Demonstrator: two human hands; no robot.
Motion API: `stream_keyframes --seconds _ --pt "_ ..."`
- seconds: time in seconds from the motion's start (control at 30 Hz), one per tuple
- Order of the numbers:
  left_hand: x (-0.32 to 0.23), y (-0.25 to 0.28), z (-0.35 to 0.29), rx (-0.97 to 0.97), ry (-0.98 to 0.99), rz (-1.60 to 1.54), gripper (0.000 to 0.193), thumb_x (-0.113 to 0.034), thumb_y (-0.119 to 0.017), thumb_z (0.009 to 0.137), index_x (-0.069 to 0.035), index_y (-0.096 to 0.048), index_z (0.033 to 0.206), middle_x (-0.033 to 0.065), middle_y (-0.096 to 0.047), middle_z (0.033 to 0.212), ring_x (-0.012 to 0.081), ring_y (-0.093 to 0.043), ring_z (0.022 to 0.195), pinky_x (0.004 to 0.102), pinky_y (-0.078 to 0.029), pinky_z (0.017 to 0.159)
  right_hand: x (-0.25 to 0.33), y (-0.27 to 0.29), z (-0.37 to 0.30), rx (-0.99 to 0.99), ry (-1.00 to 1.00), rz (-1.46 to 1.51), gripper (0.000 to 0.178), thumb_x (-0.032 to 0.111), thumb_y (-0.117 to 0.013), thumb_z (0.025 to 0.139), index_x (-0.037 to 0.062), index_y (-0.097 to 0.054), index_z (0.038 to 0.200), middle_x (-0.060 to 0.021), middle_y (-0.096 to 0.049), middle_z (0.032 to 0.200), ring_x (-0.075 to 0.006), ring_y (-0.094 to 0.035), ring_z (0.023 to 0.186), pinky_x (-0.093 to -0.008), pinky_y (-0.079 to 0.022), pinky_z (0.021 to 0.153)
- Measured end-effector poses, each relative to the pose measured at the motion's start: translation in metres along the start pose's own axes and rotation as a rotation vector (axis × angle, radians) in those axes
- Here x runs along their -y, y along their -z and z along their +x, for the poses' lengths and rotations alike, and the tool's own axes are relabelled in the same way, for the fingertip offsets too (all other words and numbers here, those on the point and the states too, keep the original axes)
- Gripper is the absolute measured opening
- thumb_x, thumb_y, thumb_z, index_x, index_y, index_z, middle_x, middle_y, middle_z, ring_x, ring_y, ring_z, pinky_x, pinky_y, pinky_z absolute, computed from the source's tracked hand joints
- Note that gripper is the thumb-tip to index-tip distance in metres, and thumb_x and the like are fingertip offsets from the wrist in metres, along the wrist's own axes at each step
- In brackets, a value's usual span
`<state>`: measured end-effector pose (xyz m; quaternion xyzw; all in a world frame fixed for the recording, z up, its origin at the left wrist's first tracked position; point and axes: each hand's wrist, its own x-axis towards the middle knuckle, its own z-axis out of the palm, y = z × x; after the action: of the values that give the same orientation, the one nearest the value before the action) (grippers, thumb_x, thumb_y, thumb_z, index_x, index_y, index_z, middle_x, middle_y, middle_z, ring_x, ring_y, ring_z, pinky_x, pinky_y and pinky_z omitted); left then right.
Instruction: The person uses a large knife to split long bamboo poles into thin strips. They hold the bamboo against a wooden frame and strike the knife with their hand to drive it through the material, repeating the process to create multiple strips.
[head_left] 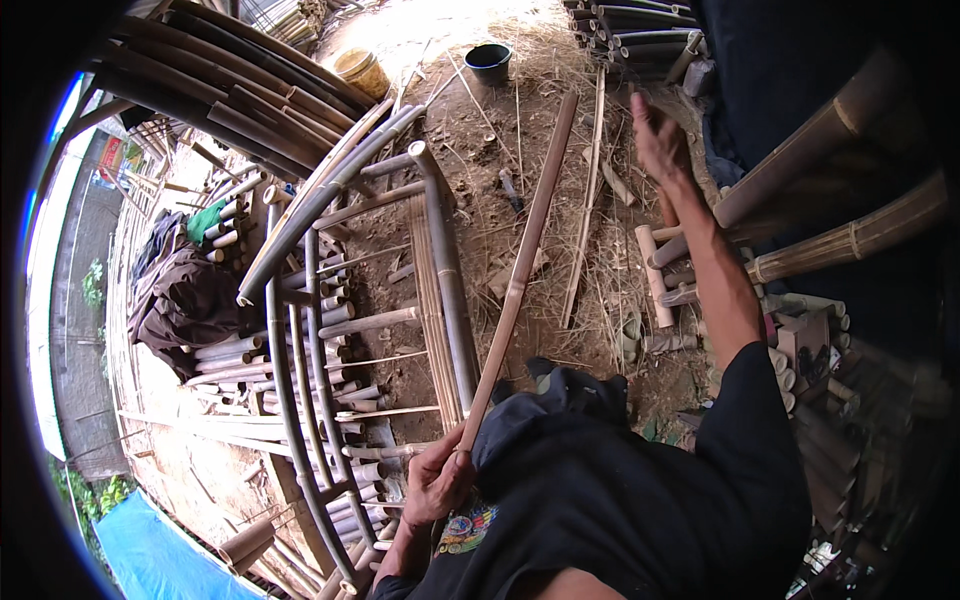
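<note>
A head-worn fisheye looks down, close above the black cloth shirt (620, 490) at lower centre, toward brown earth floor (475, 215).

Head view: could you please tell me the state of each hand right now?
Left hand: closed, holding the near end of the bamboo strip.
Right hand: apart from the strip; whether open or holding something cannot be told.

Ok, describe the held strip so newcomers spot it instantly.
Find the bamboo frame left of centre. Just right of it, a long brown strip slants upward from the left hand. Unlike the pale strip lying further right, it is darker and held.
</note>
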<state>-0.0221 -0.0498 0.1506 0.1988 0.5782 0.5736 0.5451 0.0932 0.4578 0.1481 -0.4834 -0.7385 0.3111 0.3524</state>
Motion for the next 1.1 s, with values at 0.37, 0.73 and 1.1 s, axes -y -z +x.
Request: stream_keyframes --seconds 0.37,0.73,1.1 --pt "-0.011 -0.03 0.074 -0.348 -0.349 0.83 0.031 -0.008 -0.055 0.093 -0.001 -0.06 0.123 0.0056 -0.057 0.072 0.0082 -0.05 0.063 0.0247 -0.042 0.057 0.041 -0.063 -0.159 0.351 0.944 -0.155 0.057 0.064 -0.043 0.092 0.0102 -0.05 0.075 -0.0064 -0.054 0.055 -0.0197 -0.06 0.047 -0.0391 -0.05 0.041" --pt "0.01 -0.01 0.044 -0.29 -0.343 0.784 0.028 -0.003 -0.057 0.089 -0.002 -0.063 0.117 0.0122 -0.051 0.067 0.0154 -0.051 0.057 0.0305 -0.043 0.054 0.011 -0.07 -0.092 0.339 0.475 -0.29 0.068 0.077 -0.027 0.087 0.0146 -0.05 0.076 0.0054 -0.039 0.049 -0.0031 -0.035 0.036 -0.0269 -0.03 0.026" --pt "-0.011 0.056 0.009 0.056 0.053 0.006 0.05 -0.021 -0.054 0.099 -0.001 -0.039 0.143 -0.0043 -0.05 0.068 0.0032 -0.04 0.05 0.0191 -0.033 0.046 0.049 -0.07 -0.098 0.338 0.178 0.09 0.063 0.071 -0.039 0.089 0.0121 -0.053 0.074 0.0025 -0.048 0.055 -0.009 -0.05 0.043 -0.0286 -0.039 0.035"
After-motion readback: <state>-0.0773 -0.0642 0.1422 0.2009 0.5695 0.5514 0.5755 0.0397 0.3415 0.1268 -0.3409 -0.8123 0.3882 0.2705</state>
